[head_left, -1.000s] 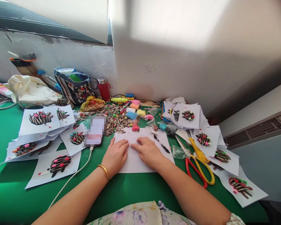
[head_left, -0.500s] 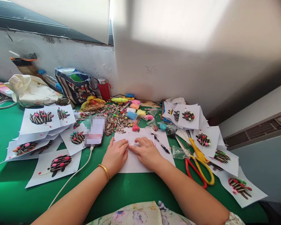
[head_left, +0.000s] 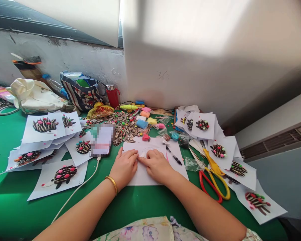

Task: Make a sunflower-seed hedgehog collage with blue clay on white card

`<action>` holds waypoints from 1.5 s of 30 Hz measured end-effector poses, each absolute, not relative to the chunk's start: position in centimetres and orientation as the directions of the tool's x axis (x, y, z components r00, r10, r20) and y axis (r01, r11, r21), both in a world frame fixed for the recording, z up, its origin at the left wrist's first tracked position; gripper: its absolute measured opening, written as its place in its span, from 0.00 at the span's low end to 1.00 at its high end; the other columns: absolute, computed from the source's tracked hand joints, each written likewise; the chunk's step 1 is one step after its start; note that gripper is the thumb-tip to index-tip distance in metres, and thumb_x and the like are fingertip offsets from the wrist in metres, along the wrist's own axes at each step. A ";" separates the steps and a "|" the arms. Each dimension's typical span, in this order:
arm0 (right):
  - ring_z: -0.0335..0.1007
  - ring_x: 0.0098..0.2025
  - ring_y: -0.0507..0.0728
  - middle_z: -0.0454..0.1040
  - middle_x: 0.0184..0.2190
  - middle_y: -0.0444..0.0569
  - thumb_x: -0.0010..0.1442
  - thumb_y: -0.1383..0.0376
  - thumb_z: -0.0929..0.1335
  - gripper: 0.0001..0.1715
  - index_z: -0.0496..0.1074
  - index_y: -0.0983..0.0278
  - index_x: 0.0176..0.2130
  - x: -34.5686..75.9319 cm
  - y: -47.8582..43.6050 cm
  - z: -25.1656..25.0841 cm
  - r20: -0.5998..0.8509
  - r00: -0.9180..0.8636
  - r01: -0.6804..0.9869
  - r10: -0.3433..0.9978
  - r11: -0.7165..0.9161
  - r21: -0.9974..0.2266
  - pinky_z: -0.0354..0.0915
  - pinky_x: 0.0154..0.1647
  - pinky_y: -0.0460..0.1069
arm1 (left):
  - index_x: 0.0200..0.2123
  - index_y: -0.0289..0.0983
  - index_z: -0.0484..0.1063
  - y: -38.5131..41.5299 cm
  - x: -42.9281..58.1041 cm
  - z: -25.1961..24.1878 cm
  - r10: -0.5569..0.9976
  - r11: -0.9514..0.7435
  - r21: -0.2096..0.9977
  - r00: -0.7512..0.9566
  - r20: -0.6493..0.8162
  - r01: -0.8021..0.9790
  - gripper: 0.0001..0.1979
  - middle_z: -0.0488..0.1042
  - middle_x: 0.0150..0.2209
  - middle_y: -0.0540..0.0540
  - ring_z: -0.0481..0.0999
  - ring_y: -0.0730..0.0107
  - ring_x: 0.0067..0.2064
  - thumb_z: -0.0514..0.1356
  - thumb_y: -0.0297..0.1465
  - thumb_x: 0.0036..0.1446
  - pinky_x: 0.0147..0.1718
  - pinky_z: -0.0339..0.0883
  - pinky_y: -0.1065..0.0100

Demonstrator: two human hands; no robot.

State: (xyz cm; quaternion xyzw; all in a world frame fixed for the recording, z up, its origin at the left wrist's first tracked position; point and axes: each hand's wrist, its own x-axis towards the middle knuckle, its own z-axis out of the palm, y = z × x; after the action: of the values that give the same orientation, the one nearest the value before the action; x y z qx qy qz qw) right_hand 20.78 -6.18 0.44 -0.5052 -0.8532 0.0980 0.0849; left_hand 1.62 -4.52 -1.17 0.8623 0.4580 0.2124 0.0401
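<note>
Both my hands rest on a white sheet of paper with a faint pencil outline, lying on the green table. My left hand, with a gold bangle on the wrist, lies on the sheet's left edge, fingers curled down. My right hand sits beside it, its fingertips pressed together against the paper near the left hand's fingertips. What the fingers pinch, if anything, is hidden. A black pen lies just right of the right hand.
A phone on a white cable lies left of the sheet. A pile of sunflower seeds and clay blocks sit behind it. Finished seed hedgehog pictures lie left and right. Red and yellow scissors lie to the right.
My right hand has slid slightly left and nearer, so its fingertips now meet the left hand's. The left hand has barely moved.
</note>
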 end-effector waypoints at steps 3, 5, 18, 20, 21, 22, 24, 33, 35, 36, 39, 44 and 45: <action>0.57 0.45 0.59 0.66 0.42 0.50 0.59 0.70 0.65 0.30 0.67 0.51 0.59 20.8 -6.2 0.6 0.046 -0.480 0.842 0.876 0.474 -0.256 0.55 0.47 0.53 | 0.48 0.40 0.75 -4.5 1.6 -1.2 0.803 -0.581 0.260 0.490 0.340 0.771 0.15 0.76 0.52 0.41 0.73 0.57 0.56 0.52 0.27 0.61 0.65 0.47 0.41; 0.57 0.45 0.59 0.66 0.42 0.50 0.59 0.70 0.65 0.30 0.68 0.51 0.59 21.1 -6.0 0.6 0.057 -0.475 0.839 0.878 0.472 -0.271 0.55 0.48 0.52 | 0.48 0.40 0.75 -4.5 1.6 -1.3 0.799 -0.583 0.257 0.488 0.351 0.771 0.16 0.76 0.52 0.41 0.74 0.57 0.55 0.52 0.27 0.62 0.65 0.47 0.41; 0.62 0.48 0.58 0.69 0.46 0.52 0.61 0.72 0.62 0.32 0.62 0.61 0.63 22.9 -5.3 0.1 0.019 -0.412 0.860 0.911 0.396 -0.321 0.59 0.49 0.50 | 0.52 0.42 0.73 -4.6 1.3 -1.2 0.741 -0.653 0.130 0.593 0.315 0.746 0.18 0.74 0.55 0.40 0.72 0.56 0.57 0.52 0.25 0.62 0.63 0.52 0.42; 0.63 0.48 0.57 0.70 0.46 0.53 0.61 0.72 0.61 0.31 0.63 0.61 0.63 22.9 -5.3 0.1 0.023 -0.410 0.862 0.912 0.395 -0.319 0.59 0.50 0.49 | 0.54 0.42 0.72 -4.6 1.3 -1.3 0.745 -0.647 0.132 0.586 0.320 0.751 0.20 0.74 0.55 0.40 0.72 0.55 0.58 0.52 0.25 0.62 0.63 0.52 0.42; 0.63 0.48 0.57 0.70 0.46 0.53 0.61 0.72 0.61 0.31 0.63 0.62 0.63 22.9 -5.3 0.1 0.023 -0.409 0.863 0.912 0.395 -0.315 0.59 0.51 0.49 | 0.55 0.42 0.71 -4.7 1.3 -1.3 0.744 -0.647 0.126 0.587 0.319 0.752 0.20 0.74 0.55 0.40 0.71 0.55 0.58 0.52 0.25 0.62 0.63 0.52 0.42; 0.63 0.48 0.58 0.70 0.46 0.53 0.61 0.72 0.61 0.31 0.63 0.62 0.63 22.9 -5.3 0.1 0.022 -0.409 0.865 0.912 0.395 -0.310 0.59 0.51 0.49 | 0.55 0.43 0.71 -4.7 1.3 -1.3 0.742 -0.649 0.116 0.592 0.315 0.752 0.20 0.74 0.55 0.40 0.71 0.55 0.58 0.52 0.25 0.62 0.63 0.52 0.41; 0.63 0.48 0.58 0.70 0.46 0.53 0.60 0.72 0.62 0.31 0.63 0.62 0.62 23.0 -5.2 0.1 0.019 -0.411 0.867 0.911 0.397 -0.301 0.59 0.51 0.50 | 0.55 0.44 0.71 -4.7 1.4 -1.4 0.737 -0.653 0.085 0.606 0.299 0.753 0.20 0.73 0.56 0.40 0.71 0.54 0.58 0.52 0.26 0.62 0.63 0.52 0.41; 0.64 0.49 0.58 0.70 0.46 0.53 0.61 0.72 0.62 0.30 0.65 0.62 0.61 23.0 -5.2 0.3 -0.008 -0.407 0.874 0.913 0.387 -0.295 0.59 0.49 0.49 | 0.55 0.42 0.71 -4.7 1.5 -1.4 0.754 -0.632 0.134 0.566 0.335 0.763 0.21 0.74 0.54 0.41 0.71 0.56 0.58 0.50 0.24 0.62 0.63 0.52 0.44; 0.64 0.49 0.58 0.71 0.46 0.53 0.61 0.71 0.62 0.29 0.65 0.62 0.61 22.9 -5.2 0.4 -0.010 -0.405 0.874 0.914 0.384 -0.297 0.59 0.49 0.49 | 0.54 0.43 0.72 -4.7 1.5 -1.4 0.746 -0.641 0.111 0.583 0.321 0.759 0.20 0.74 0.55 0.41 0.71 0.55 0.58 0.51 0.25 0.62 0.63 0.53 0.43; 0.64 0.49 0.58 0.71 0.46 0.53 0.61 0.71 0.62 0.29 0.65 0.62 0.61 22.9 -5.2 0.5 -0.009 -0.403 0.875 0.915 0.382 -0.298 0.59 0.49 0.49 | 0.54 0.44 0.72 -4.7 1.5 -1.4 0.745 -0.642 0.097 0.590 0.312 0.760 0.20 0.74 0.55 0.41 0.71 0.54 0.58 0.51 0.25 0.62 0.62 0.53 0.42; 0.64 0.49 0.58 0.70 0.46 0.53 0.61 0.71 0.62 0.29 0.65 0.62 0.61 22.9 -5.2 0.6 -0.010 -0.399 0.876 0.917 0.378 -0.299 0.59 0.49 0.50 | 0.53 0.44 0.72 -4.8 1.5 -1.4 0.749 -0.636 0.084 0.588 0.303 0.767 0.20 0.73 0.55 0.40 0.71 0.53 0.58 0.52 0.25 0.61 0.61 0.53 0.39; 0.64 0.49 0.58 0.71 0.46 0.53 0.60 0.71 0.62 0.29 0.65 0.62 0.61 22.9 -5.2 0.5 -0.013 -0.398 0.875 0.917 0.375 -0.305 0.59 0.50 0.50 | 0.55 0.41 0.71 -4.7 1.4 -1.3 0.762 -0.628 0.174 0.553 0.337 0.759 0.21 0.75 0.54 0.40 0.72 0.57 0.57 0.50 0.24 0.62 0.63 0.53 0.41; 0.64 0.49 0.58 0.71 0.47 0.53 0.60 0.71 0.62 0.29 0.65 0.62 0.61 22.9 -5.2 0.5 -0.014 -0.399 0.875 0.917 0.376 -0.306 0.59 0.50 0.50 | 0.54 0.40 0.71 -4.6 1.4 -1.3 0.762 -0.629 0.182 0.552 0.338 0.756 0.21 0.75 0.54 0.40 0.72 0.57 0.57 0.49 0.24 0.62 0.63 0.53 0.42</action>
State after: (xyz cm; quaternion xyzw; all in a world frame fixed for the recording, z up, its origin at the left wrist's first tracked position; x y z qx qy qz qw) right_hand 22.93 -5.22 0.46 -0.5426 -0.8256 0.1334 0.0791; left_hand 1.42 -4.64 -1.34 0.8809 0.4309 0.1958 0.0075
